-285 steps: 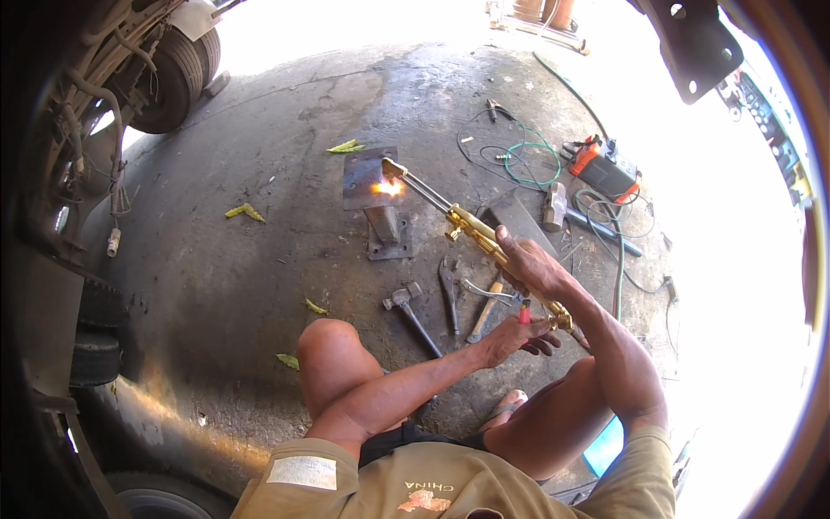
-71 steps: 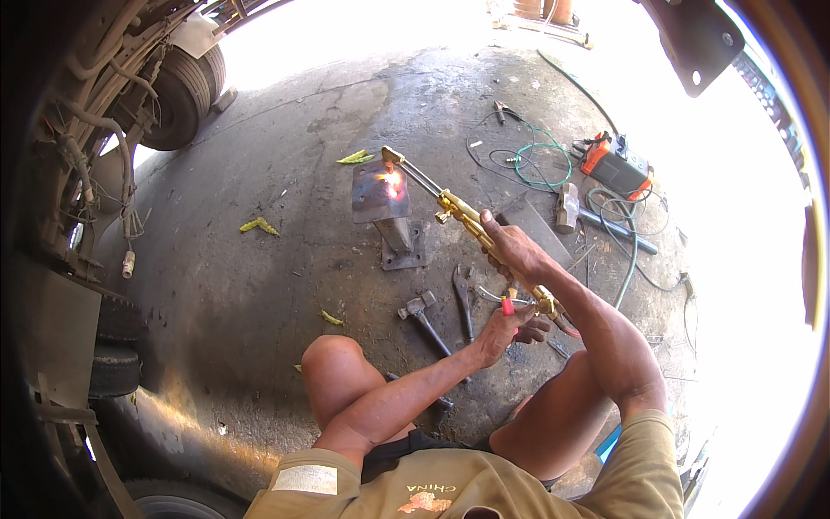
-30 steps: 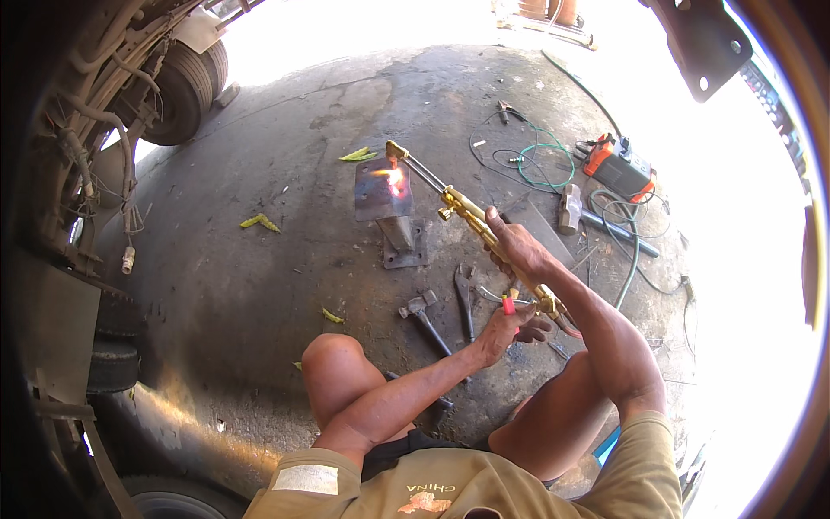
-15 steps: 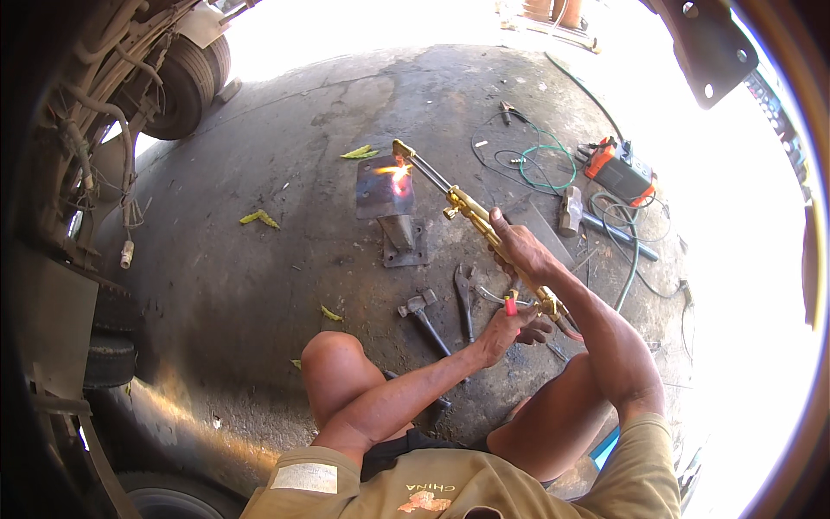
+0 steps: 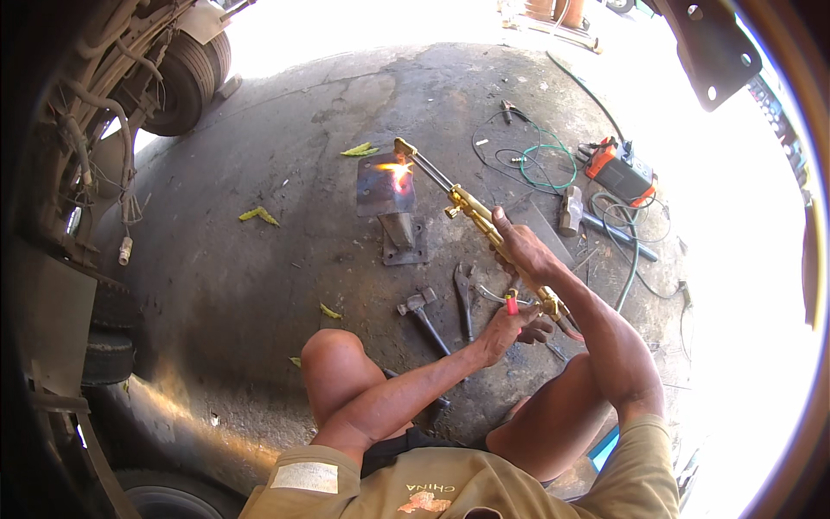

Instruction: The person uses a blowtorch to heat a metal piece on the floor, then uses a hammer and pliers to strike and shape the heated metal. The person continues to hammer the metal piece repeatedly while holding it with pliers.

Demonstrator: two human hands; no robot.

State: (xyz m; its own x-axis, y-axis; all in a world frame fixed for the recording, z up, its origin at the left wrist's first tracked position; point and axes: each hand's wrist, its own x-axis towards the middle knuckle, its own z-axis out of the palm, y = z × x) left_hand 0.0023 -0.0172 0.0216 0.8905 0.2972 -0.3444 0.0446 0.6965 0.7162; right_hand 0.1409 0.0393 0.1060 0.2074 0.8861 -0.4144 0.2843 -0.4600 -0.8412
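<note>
My right hand is wrapped around the brass cutting torch, which slants up and left. At its head a yellow-orange flame plays on a dark metal plate, and a patch of the plate glows. The plate belongs to a steel bracket with a gusset and a bolt-holed base. My left hand is closed beside the torch's rear valves, with a small red lighter between its fingers. Whether those fingers also touch a valve is hard to see.
Near my knees lie a hammer and an adjustable wrench. To the right are a sledgehammer, coiled cables and an orange-black welding machine. A truck wheel stands at far left.
The flame at the torch head reaches a little farther left across the plate. Both hands keep their places.
</note>
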